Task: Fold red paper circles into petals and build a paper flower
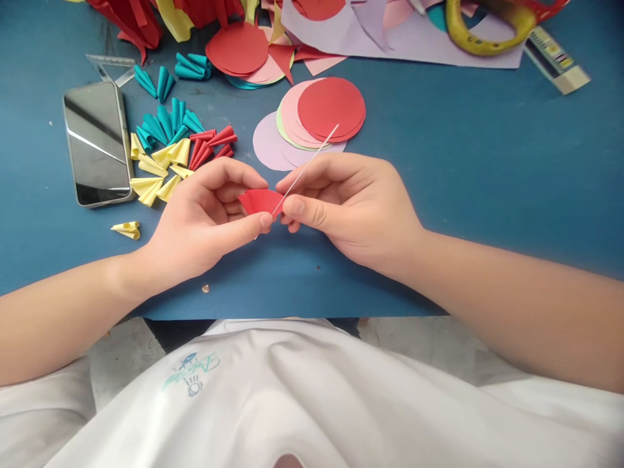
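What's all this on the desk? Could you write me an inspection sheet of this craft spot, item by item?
Surface: blue tabletop, a small round bit near its front edge.
Job's things: folded red paper piece pinched between both hands; thin white stick laid against it, slanting up to the right.
Clutter: pile of small teal, yellow and red folded paper cones; stack of red, pink and lilac paper circles; black smartphone, screen up; clear plastic set square; paper scraps along the far edge.
Hands: left hand grips the paper; right hand holds stick and paper.
Cables: nothing seen.
Surroundings: white shirt below; pale floor.
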`<state>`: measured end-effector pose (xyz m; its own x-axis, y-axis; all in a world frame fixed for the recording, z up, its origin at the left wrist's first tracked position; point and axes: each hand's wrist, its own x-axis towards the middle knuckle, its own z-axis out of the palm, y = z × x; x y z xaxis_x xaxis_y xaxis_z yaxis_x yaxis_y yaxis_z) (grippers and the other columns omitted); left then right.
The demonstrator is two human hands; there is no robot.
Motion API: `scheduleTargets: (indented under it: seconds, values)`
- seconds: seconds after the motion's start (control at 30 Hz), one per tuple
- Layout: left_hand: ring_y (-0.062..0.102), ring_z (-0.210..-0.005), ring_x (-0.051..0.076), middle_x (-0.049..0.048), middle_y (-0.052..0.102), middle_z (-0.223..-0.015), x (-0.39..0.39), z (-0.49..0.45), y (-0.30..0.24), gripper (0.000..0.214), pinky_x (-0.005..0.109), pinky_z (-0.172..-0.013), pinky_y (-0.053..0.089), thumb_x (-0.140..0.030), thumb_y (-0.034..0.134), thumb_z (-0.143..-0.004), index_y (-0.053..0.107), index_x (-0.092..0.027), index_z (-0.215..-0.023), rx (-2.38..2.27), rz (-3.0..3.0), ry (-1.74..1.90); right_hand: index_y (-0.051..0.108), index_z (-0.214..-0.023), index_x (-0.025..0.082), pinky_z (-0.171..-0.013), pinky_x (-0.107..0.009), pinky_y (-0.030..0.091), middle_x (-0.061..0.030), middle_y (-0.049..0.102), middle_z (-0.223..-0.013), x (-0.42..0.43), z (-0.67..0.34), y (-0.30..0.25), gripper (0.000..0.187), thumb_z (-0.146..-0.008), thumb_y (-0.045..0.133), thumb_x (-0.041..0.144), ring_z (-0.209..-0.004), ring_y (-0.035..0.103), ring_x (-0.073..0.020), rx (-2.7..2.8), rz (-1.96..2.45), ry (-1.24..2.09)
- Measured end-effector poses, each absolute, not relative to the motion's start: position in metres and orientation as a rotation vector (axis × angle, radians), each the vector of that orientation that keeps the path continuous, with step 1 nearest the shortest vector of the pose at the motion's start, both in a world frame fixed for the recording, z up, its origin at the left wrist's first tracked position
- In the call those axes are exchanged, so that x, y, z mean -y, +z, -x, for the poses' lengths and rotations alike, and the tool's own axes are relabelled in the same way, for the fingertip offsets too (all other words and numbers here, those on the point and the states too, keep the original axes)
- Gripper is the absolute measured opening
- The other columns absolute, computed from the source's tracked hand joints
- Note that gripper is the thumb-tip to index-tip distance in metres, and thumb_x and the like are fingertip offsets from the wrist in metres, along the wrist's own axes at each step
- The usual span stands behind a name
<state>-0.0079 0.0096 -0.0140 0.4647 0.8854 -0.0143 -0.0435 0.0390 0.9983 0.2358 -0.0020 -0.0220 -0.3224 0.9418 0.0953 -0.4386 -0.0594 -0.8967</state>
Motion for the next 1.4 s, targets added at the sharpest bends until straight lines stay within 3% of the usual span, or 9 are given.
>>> scheduleTargets:
  seconds: [0.1,0.27,0.47,0.9,1.4]
  values:
    - [0.092,-0.101,0.028,0.0016,0.089,-0.109,-0.011,0.011,-0.015,0.068,0.044,-0.088,0.080,-0.065,0.125,-0.085,0.076,-0.030,-0.116,-0.834,-1.310,0.810,0.098,-0.096,0.024,-0.081,-0.031,0.081,-0.0012,0.091,-0.094,-0.001,-0.238,-0.027,0.035,-0.084,0.131,0.022,-0.088,0.092,-0.0224,1.196,0.652,1.615]
    - [0.091,-0.104,0.028,0.0007,0.088,-0.111,-0.013,0.011,-0.018,0.068,0.047,-0.092,0.079,-0.064,0.126,-0.084,0.078,-0.031,-0.119,-0.812,-1.305,0.803,0.089,-0.092,0.024,-0.091,-0.048,0.082,-0.0057,0.084,-0.098,-0.002,-0.241,-0.034,0.051,-0.088,0.128,0.057,-0.099,0.090,-0.0310,1.349,0.790,1.512]
    - [0.090,-0.106,0.030,0.0005,0.085,-0.102,-0.014,0.013,-0.021,0.066,0.048,-0.091,0.078,-0.066,0.126,-0.083,0.081,-0.033,-0.117,-0.784,-1.315,0.818,0.089,-0.090,0.026,-0.093,-0.050,0.081,-0.0064,0.085,-0.100,0.002,-0.239,-0.037,0.055,-0.088,0.126,0.067,-0.100,0.087,-0.0320,1.393,0.807,1.365]
    - [0.086,-0.100,0.024,-0.0040,0.078,-0.091,-0.019,0.014,-0.026,0.081,0.037,-0.082,0.073,-0.080,0.125,-0.076,0.075,-0.030,-0.116,-0.783,-1.389,0.761,0.091,-0.090,0.031,-0.086,-0.048,0.078,-0.0058,0.085,-0.097,0.006,-0.240,-0.031,0.050,-0.089,0.125,0.067,-0.097,0.084,-0.0332,1.427,0.876,1.325]
    - [0.089,-0.091,0.025,0.0014,0.082,-0.094,-0.013,0.006,-0.012,0.065,0.035,-0.082,0.079,-0.064,0.127,-0.082,0.082,-0.026,-0.110,-0.829,-1.368,0.778,0.089,-0.087,0.031,-0.083,-0.045,0.076,-0.0051,0.084,-0.094,0.008,-0.239,-0.030,0.049,-0.089,0.126,0.063,-0.095,0.085,-0.0318,1.394,0.919,1.370]
